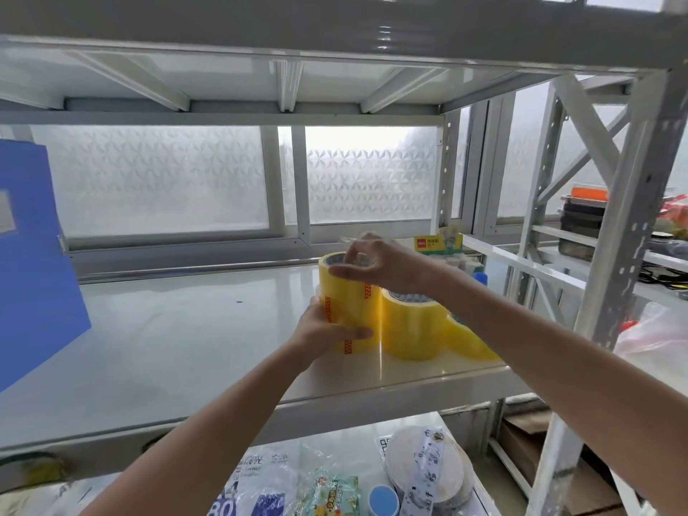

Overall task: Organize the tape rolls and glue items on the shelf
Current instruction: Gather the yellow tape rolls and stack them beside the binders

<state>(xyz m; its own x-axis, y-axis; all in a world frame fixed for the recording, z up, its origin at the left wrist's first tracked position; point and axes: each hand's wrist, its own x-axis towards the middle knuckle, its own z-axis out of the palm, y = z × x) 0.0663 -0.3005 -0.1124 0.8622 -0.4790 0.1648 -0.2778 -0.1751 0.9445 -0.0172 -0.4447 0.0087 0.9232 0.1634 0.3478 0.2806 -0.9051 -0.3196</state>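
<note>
Yellow tape rolls stand on the white shelf point(167, 329) near its right end. A tall stack of yellow tape rolls point(348, 303) is on the left; a lower stack point(409, 329) and a single roll point(473, 340) sit beside it to the right. My left hand point(327, 329) grips the lower side of the tall stack. My right hand point(376, 264) rests on that stack's top, fingers curled around a small clear tape roll point(359, 260). A yellow glue package point(439, 243) and a blue-capped bottle point(480, 279) stand behind at the back right.
A blue folder point(33, 262) leans at the shelf's left end. The lower shelf holds plastic packets point(324, 489) and a flat white roll point(424, 467). Grey uprights point(625, 232) frame the right side, with boxes point(584, 217) on a neighbouring rack.
</note>
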